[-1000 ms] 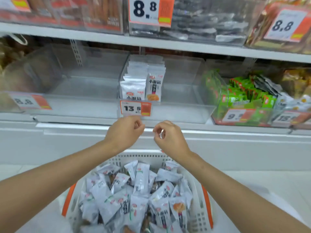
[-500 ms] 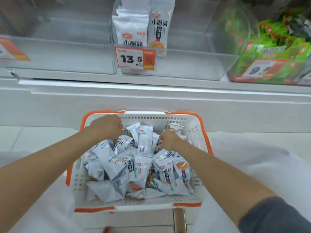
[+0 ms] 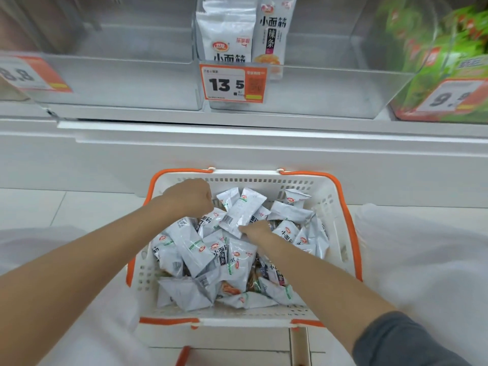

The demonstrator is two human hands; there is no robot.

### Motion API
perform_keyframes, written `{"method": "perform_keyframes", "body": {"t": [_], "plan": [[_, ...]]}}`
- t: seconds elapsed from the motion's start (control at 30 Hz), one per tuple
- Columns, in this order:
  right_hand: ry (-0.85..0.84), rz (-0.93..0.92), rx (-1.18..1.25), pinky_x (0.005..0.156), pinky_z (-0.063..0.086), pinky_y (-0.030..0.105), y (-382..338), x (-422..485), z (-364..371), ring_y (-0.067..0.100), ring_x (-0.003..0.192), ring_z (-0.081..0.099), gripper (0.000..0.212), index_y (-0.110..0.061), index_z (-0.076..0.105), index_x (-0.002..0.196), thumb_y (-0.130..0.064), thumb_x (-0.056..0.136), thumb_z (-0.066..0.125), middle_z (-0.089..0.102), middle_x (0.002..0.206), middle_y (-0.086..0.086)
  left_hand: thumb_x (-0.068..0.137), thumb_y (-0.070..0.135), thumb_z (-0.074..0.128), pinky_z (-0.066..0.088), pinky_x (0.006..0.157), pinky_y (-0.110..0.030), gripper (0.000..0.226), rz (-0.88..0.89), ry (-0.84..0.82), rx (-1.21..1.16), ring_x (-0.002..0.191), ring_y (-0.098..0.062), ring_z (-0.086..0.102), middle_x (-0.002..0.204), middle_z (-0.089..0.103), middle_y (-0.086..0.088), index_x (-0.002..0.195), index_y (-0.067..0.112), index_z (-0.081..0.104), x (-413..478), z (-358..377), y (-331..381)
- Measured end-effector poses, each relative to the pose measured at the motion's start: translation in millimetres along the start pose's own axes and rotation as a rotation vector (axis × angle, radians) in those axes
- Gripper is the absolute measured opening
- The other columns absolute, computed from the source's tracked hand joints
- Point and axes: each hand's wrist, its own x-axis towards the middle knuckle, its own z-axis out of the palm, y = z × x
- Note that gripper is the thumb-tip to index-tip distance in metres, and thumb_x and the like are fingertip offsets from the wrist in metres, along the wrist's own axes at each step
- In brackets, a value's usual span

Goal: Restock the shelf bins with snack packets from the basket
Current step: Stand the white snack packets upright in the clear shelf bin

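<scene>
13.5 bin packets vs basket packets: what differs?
The bin packets stand upright, faces forward, at the clear bin's left end; the basket packets lie jumbled at all angles. The bin packets are few; the basket packets heap across the white basket, and the right hand pinches one. Shared: same white wrapper and print.

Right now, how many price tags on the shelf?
3: the 8.8 tag at far left, the 13.5 tag in the centre, and the 9 tag at far right, blurred and partly cut off. More may sit outside the frame.
</scene>
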Motion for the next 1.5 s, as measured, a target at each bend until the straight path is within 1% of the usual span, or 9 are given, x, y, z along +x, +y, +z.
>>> {"method": "perform_keyframes", "body": {"t": [0.23, 0.43, 0.57, 0.7, 0.8, 0.93, 1.1, 1.4, 1.5], "plan": [[0.093, -0.329, -0.391, 0.051, 0.042, 0.024, -56, -69, -49, 0.014, 0.049, 0.049, 0.022, -0.009, 0.055, 0.065, -0.013, 0.085, 0.063, 0.055, 0.059, 0.006, 0.096, 0.016, 0.05, 0.045, 0.057, -0.025, 0.016, -0.093, -0.06, -0.423, 0.065, -0.021, 0.053, 0.087, 0.06, -0.012, 0.096, 0.005, 0.061, 0, -6, 16], [0.257, -0.827, -0.68, 0.068, 0.048, 0.034, -78, -155, -71, 0.027, 0.07, 0.063, 0.021, -0.005, 0.065, 0.076, -0.023, 0.087, 0.06, 0.068, 0.073, 0.012, 0.096, 0.064, 0.034, 0.048, 0.088, -0.049, 0.074, -0.252, -0.406, -1.112, 0.121, -0.04, 0.051, 0.142, 0.041, -0.023, 0.144, 0.007, 0.033, -16, -14, 40], [0.074, -0.963, -0.619, 0.074, 0.051, 0.029, -72, -176, -68, 0.008, 0.076, 0.065, 0.015, -0.017, 0.067, 0.082, -0.025, 0.093, 0.06, 0.071, 0.087, -0.001, 0.1, 0.045, 0.044, 0.053, 0.076, -0.045, 0.045, -0.213, -0.384, -1.363, 0.081, -0.027, 0.062, 0.093, 0.062, -0.014, 0.091, 0.003, 0.056, -19, -17, 47], [0.115, -0.892, -0.432, 0.067, 0.046, 0.021, -92, -167, -87, 0.0, 0.07, 0.059, 0.022, -0.012, 0.071, 0.103, -0.025, 0.098, 0.053, 0.07, 0.095, -0.002, 0.094, 0.014, 0.057, 0.053, 0.084, -0.039, 0.004, -0.194, -0.299, -1.308, 0.074, -0.02, 0.059, 0.082, 0.065, -0.006, 0.094, 0.01, 0.058, -20, -23, 40], [0.184, -0.768, -0.201, 0.084, 0.05, 0.031, -113, -158, -108, 0.014, 0.1, 0.06, 0.027, -0.015, 0.06, 0.118, -0.031, 0.097, 0.055, 0.062, 0.11, -0.002, 0.092, 0.004, 0.058, 0.047, 0.101, -0.042, 0.021, -0.054, -0.396, -1.278, 0.098, -0.024, 0.066, 0.102, 0.073, -0.008, 0.113, 0.005, 0.063, -24, -25, 36], [-0.085, -0.593, 0.103, 0.084, 0.051, 0.034, -124, -158, -108, 0.022, 0.084, 0.063, 0.022, -0.014, 0.067, 0.095, -0.032, 0.098, 0.055, 0.069, 0.089, 0.006, 0.087, -0.011, 0.051, 0.046, 0.103, -0.048, 0.039, 0.09, -0.493, -1.349, 0.117, -0.037, 0.06, 0.121, 0.065, -0.023, 0.124, -0.001, 0.059, -30, -21, 37], [-0.162, -0.546, 0.395, 0.067, 0.056, 0.022, -127, -164, -112, 0.015, 0.073, 0.068, 0.015, -0.007, 0.067, 0.094, -0.021, 0.095, 0.062, 0.073, 0.084, 0.007, 0.073, -0.001, 0.07, 0.059, 0.083, -0.033, 0.038, 0.21, -0.455, -1.324, 0.097, -0.025, 0.07, 0.107, 0.072, -0.017, 0.111, 0.003, 0.065, -33, -21, 34], [0.13, -0.862, 0.103, 0.071, 0.057, 0.026, -142, -175, -148, 0.007, 0.057, 0.065, 0.016, -0.011, 0.071, 0.07, -0.016, 0.085, 0.073, 0.072, 0.064, -0.004, 0.043, 0.04, 0.096, 0.053, 0.091, -0.038, 0.081, 0.318, -0.388, -1.206, 0.104, -0.027, 0.067, 0.113, 0.07, -0.017, 0.111, 0.007, 0.067, -30, -31, 25], [0.14, -0.88, 0.053, 0.064, 0.055, 0.02, -143, -176, -155, 0.005, 0.055, 0.064, 0.015, -0.012, 0.072, 0.071, -0.016, 0.085, 0.073, 0.073, 0.064, -0.004, 0.054, 0.032, 0.089, 0.059, 0.077, -0.026, 0.052, 0.364, -0.316, -1.161, 0.083, -0.017, 0.07, 0.094, 0.075, -0.008, 0.097, 0.009, 0.07, -30, -34, 27]]}}
